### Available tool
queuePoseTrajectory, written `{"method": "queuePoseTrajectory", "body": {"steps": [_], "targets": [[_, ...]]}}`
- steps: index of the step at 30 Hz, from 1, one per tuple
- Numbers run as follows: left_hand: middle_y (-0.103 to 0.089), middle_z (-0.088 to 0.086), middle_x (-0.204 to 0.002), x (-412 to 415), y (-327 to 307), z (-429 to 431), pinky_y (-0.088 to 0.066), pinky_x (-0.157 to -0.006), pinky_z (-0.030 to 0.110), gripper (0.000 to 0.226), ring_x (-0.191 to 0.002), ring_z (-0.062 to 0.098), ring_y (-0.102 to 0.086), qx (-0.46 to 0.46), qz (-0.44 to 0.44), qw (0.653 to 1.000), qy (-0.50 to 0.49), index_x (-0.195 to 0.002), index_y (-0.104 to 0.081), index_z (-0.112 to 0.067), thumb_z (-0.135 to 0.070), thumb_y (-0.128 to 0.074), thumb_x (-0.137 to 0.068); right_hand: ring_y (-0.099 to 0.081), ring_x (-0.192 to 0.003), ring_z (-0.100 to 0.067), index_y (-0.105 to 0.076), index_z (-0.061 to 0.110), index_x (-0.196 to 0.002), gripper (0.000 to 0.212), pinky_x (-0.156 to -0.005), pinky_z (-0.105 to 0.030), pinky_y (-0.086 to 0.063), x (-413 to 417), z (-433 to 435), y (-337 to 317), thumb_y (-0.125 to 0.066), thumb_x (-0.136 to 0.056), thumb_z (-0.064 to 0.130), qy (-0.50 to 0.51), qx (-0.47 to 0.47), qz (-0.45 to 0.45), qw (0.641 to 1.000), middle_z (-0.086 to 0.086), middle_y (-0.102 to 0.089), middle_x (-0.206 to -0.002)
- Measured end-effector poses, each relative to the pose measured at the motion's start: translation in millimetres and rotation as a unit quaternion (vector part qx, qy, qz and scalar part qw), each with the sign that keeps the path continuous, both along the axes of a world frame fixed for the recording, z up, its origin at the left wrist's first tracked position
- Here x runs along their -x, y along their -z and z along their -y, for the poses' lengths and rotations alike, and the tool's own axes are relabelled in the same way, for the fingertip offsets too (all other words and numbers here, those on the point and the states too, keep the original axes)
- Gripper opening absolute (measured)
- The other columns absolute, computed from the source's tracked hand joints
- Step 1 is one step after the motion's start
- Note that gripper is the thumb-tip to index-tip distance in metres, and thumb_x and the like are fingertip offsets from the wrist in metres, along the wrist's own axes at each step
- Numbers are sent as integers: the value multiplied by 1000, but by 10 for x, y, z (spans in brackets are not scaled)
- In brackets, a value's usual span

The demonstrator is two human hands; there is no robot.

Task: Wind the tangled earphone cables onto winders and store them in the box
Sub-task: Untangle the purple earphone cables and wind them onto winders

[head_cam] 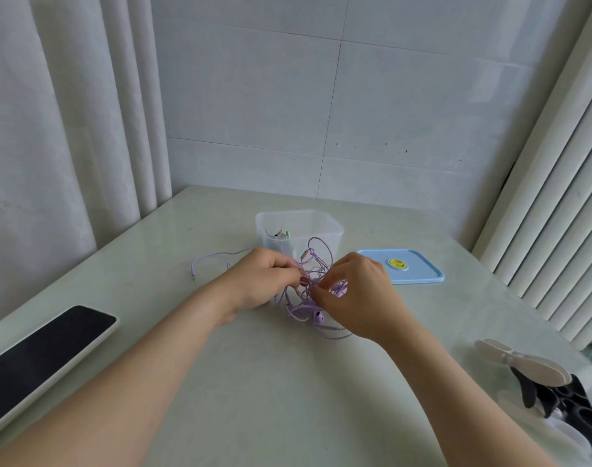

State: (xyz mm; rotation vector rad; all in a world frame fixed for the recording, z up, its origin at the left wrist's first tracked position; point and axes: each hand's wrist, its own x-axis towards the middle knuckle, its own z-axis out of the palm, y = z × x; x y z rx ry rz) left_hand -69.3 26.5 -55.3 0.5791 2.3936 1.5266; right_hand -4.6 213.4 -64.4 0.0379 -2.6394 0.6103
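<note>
A tangled purple earphone cable (316,264) lies bunched on the table in front of a clear plastic box (299,227). My left hand (259,279) pinches strands at the left of the tangle. My right hand (357,291) pinches strands at its right. One end of the cable with its plug (193,276) trails off to the left on the table. An earbud (318,319) lies below the tangle. Something wound with a green part (281,234) sits inside the box. Several winders, white (523,360) and black (557,399), lie at the right edge.
A light blue lid (419,269) with a yellow sticker lies right of the box. A phone (42,360) with a dark screen rests near the table's left edge. Curtains hang at left and right, and a tiled wall stands behind the table (288,399).
</note>
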Motion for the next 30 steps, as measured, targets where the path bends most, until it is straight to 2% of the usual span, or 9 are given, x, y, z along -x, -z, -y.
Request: {"method": "queuePoseTrajectory", "body": {"steps": [4, 7, 10, 12, 16, 19, 22, 26, 30], "targets": [[-40, -5, -63, 29, 23, 9, -29, -57, 29, 23, -58, 15, -33, -23, 31, 999, 25, -102, -78, -19, -8, -59, -94, -60, -92, -17, -81, 38, -78, 11, -90, -41, -47, 28, 11, 19, -80, -80, 49, 34, 1, 13, 999, 15, -70, -84], [-45, -9, -62, 47, 22, 14, -29, -55, 27, 31, -55, 12, -34, -43, 35, 998, 30, -104, -79, -19, -2, -55, -94, -62, -93, -19, -81, 40, -81, 11, -92, -40, -46, 39, 7, 32, -79, -83, 51, 60, 23, 3, 998, 17, -74, -85], [-48, -8, -68, 44, -2, 23, -29, -56, 26, 34, -58, 13, -33, -68, 27, 997, 29, -104, -81, -19, 0, -55, -92, -65, -95, -21, -80, 43, -78, 9, -95, -43, -49, 22, 33, 30, -78, -83, 51, 57, 98, 6, 994, 20, -76, -84], [-51, -5, -74, 52, -9, 32, -29, -56, 26, 35, -56, 12, -34, -93, 30, 995, 28, -104, -81, -19, 0, -57, -87, -69, -86, -21, -77, 46, -71, 9, -88, -47, -56, 4, 66, 6, -78, -79, 50, 49, 171, 1, 984, 24, -73, -77], [-61, -12, -77, 12, -57, 29, -28, -61, 29, 41, -57, 8, -39, -123, 31, 991, 44, -106, -80, -18, -14, -60, -71, -67, -89, -12, -78, 34, -72, 10, -85, -44, -58, -29, 82, -61, -76, -77, 42, 45, 229, -47, 971, 17, -73, -81], [-66, -15, -80, -9, -82, 18, -38, -75, 27, 21, -69, -2, -56, -115, -10, 993, 9, -99, -78, -20, -29, -74, -81, -60, -108, -10, -75, 34, -75, 12, -99, -36, -49, -58, 46, -119, -79, -86, 36, 17, 209, -70, 975, 12, -64, -106], [-59, -6, -84, 18, -40, 28, -41, -81, 26, 29, -76, 1, -54, -80, -49, 996, -11, -90, -79, -26, -53, -84, -80, -52, -118, -15, -72, 35, -82, 10, -106, -40, -43, -72, 60, -123, -71, -92, 37, -15, 188, -50, 981, 10, -55, -112], [-72, -19, -81, -6, -45, 30, -41, -84, 23, 31, -77, -7, -61, -70, -51, 996, 8, -91, -83, -26, -55, -75, -89, -45, -114, -18, -72, 33, -96, 7, -102, -41, -41, -47, 96, -71, -67, -97, 39, -12, 123, -51, 991, 8, -51, -113], [-67, -11, -70, -31, -20, 3, -44, -80, 28, 35, -68, 0, -58, -70, -71, 995, 15, -90, -83, -23, -55, -69, -95, -51, -100, -13, -69, 30, -98, 4, -93, -40, -43, -35, 77, -72, -66, -100, 31, -32, 69, -74, 994, 21, -58, -98]]}}
